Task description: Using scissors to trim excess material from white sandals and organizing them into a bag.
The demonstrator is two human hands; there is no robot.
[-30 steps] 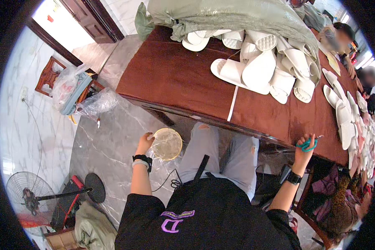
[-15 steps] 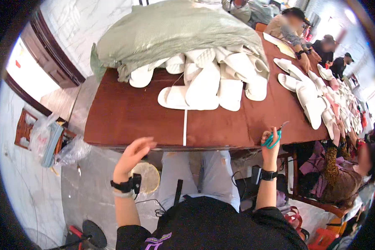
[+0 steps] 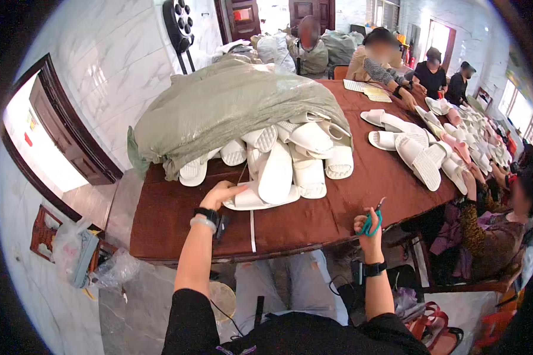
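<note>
My left hand is at the left end of a white slipper lying at the front of a heap, its fingers closing over that end. Another white slipper rests on top of it, tilted up. Teal-handled scissors are in my right hand, which is raised over the table's front edge with the loops round its fingers and the blades pointing up. More white slippers spill from a large grey-green woven sack behind.
The brown-covered table carries a white strip near its front edge. Rows of white and pink slippers lie to the right. One co-worker reaches across the far side; another co-worker sits close on my right.
My left hand has moved forward from the table's edge to the front slipper. The right hand keeps the scissors. The view has tilted up, showing more of the room.
</note>
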